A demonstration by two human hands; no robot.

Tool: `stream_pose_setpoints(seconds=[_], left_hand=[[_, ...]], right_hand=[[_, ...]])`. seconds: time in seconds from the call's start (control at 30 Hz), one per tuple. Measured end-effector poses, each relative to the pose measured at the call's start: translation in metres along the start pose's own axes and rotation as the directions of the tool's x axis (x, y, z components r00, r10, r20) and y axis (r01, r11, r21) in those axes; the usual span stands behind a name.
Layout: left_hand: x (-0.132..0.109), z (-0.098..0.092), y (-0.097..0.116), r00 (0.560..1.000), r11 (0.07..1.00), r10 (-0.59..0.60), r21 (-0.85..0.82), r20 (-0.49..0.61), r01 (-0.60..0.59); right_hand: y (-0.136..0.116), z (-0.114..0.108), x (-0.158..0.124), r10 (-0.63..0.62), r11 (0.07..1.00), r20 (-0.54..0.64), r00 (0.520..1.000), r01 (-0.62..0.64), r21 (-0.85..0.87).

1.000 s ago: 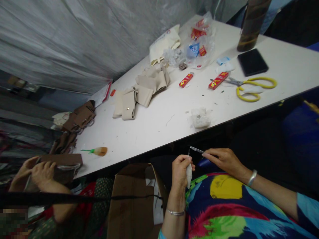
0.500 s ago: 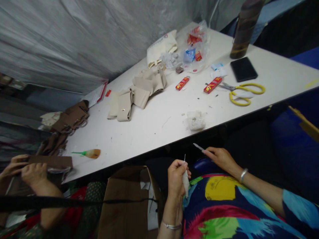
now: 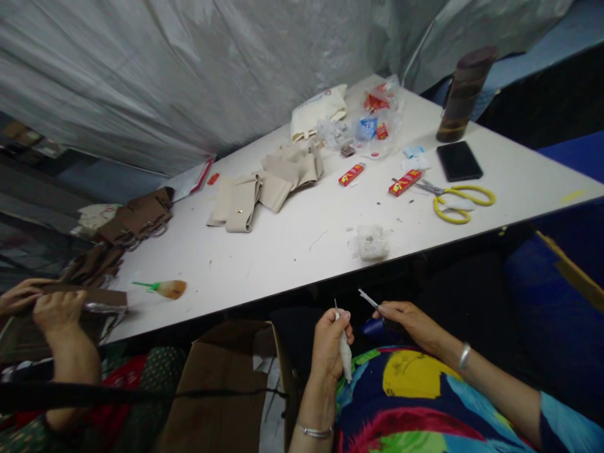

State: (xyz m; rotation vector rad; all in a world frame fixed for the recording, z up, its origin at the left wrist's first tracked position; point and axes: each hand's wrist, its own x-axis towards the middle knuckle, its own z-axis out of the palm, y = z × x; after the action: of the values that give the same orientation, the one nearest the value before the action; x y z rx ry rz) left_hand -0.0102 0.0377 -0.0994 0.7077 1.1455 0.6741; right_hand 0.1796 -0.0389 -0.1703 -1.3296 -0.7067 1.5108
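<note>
My left hand (image 3: 330, 340) is closed round a small white tool (image 3: 345, 360) with a thin metal tip that points up, held below the table's near edge over my lap. My right hand (image 3: 406, 319) pinches a thin pale sliver (image 3: 368, 298) just to the right of it, the tip aimed up and left. The two hands are a short way apart and do not touch. Both are above my bright multicoloured clothing (image 3: 419, 402).
The white table (image 3: 292, 245) bears beige leather pieces (image 3: 264, 185), red packets (image 3: 352, 174), yellow scissors (image 3: 460, 200), a black phone (image 3: 458, 161), a dark bottle (image 3: 460, 94) and a small clear bag (image 3: 372, 242). Another person's hands (image 3: 47, 308) hold brown material at left. A cardboard box (image 3: 221, 384) stands below.
The view has shifted, so the table sits lower and further right in frame. My two hands have stayed close together, and the right hand's sliver has moved a little nearer the left hand.
</note>
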Motion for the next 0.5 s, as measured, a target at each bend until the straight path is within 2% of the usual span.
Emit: stream_pose_setpoints(seconds=[0.13, 0.23, 0.37, 0.43, 0.5], left_hand=[[-0.005, 0.001, -0.001, 1.0, 0.997, -0.015, 0.08, 0.011, 0.014], [-0.013, 0.007, 0.003, 1.0, 0.961, 0.015, 0.275, 0.024, -0.021], [-0.023, 0.018, 0.015, 0.984, 0.822, 0.155, 0.542, 0.086, -0.177], [-0.024, 0.021, 0.019, 0.962, 0.759, 0.254, 0.597, 0.097, -0.261], [-0.02, 0.023, 0.022, 0.943, 0.739, 0.319, 0.598, 0.093, -0.309]], right_hand=[[-0.005, 0.001, -0.001, -0.008, 1.0, -0.005, 1.0, 0.008, 0.019], [-0.015, 0.004, -0.002, -0.017, 0.999, -0.016, 1.0, 0.017, 0.034], [-0.031, 0.016, -0.001, -0.074, 0.993, -0.048, 0.996, 0.078, 0.094], [-0.034, 0.024, 0.0, -0.119, 0.985, -0.061, 0.991, 0.126, 0.122], [-0.033, 0.029, 0.005, -0.186, 0.977, -0.064, 0.98, 0.191, 0.096]])
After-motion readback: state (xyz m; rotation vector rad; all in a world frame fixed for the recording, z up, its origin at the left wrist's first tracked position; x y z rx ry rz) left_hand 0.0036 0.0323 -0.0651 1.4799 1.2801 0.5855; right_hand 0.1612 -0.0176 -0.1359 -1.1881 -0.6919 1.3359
